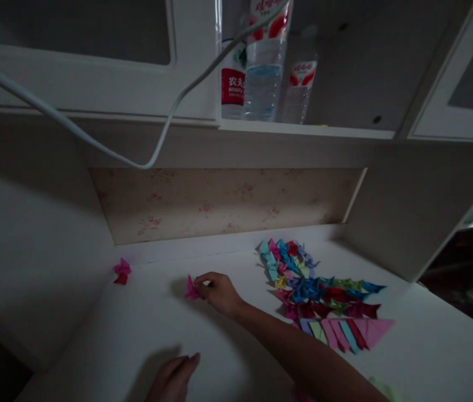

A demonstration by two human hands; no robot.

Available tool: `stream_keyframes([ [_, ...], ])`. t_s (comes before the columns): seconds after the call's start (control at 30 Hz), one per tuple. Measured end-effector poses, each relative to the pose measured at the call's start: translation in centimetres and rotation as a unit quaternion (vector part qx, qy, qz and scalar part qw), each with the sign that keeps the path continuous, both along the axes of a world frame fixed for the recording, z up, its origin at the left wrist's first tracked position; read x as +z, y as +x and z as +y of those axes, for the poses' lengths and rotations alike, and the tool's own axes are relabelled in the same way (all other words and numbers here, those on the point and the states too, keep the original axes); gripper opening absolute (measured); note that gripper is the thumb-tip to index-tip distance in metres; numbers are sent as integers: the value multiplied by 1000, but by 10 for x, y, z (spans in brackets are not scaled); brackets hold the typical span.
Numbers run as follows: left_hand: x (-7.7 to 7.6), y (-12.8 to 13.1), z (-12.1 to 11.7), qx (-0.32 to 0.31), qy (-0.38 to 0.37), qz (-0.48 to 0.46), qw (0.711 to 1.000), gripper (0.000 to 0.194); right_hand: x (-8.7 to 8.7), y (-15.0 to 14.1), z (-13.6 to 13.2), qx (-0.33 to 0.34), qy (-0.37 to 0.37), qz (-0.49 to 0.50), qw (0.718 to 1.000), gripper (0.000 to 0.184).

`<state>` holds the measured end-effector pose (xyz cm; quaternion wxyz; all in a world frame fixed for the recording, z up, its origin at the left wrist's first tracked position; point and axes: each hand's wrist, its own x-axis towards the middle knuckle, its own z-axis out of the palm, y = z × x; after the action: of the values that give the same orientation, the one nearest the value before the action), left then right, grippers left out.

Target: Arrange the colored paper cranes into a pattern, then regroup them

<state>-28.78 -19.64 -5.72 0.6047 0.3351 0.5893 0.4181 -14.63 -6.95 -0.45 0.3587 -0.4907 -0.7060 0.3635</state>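
I have the right hand (219, 296) out over the white worktop (135, 329), its grip narrowed to a pinch, thumb and forefinger holding a magenta origami crane (191, 288) low, near the surface; I can't tell whether the crane touches it. My left hand (174, 378) is low in view, nearer me, with thumb and fingers close together; I can't make out whether that grip is fully closed or holds anything.

Off to the left, near the back edge, I see a pink and red folded-paper cluster (123, 271). To the right, many-coloured origami cranes (309, 287) sit packed in rows, with overlapping flat folded papers (347, 334) just in front. Above, water bottles (263, 84) stand in an open cupboard, and a pale cable (81, 133) sags across my view.
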Motion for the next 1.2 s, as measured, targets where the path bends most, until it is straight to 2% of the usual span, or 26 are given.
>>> stream_keyframes([
  [0.17,1,19,-4,15,47,3,999,56,15,82,-65,-33,-112,119,986,25],
  [0.3,5,64,-19,-36,78,-7,996,55,28,127,-114,-56,-155,196,967,20],
  [0.43,18,120,-34,-125,134,-21,983,47,25,152,-147,-99,-145,245,954,19],
  [0.57,21,151,-40,-137,199,-56,969,55,17,159,-170,-111,-132,294,940,22],
  [0.77,8,143,-44,-134,179,-101,969,49,11,156,-189,-37,-140,275,950,29],
  [0.97,-2,134,-39,-113,130,-152,973,43,17,153,-197,-6,-114,253,961,21],
  [1.1,6,136,-39,-103,128,-159,973,40,31,154,-205,32,-80,243,966,32],
  [1.2,18,138,-44,-96,125,-148,976,40,33,156,-208,19,-59,238,969,34],
])
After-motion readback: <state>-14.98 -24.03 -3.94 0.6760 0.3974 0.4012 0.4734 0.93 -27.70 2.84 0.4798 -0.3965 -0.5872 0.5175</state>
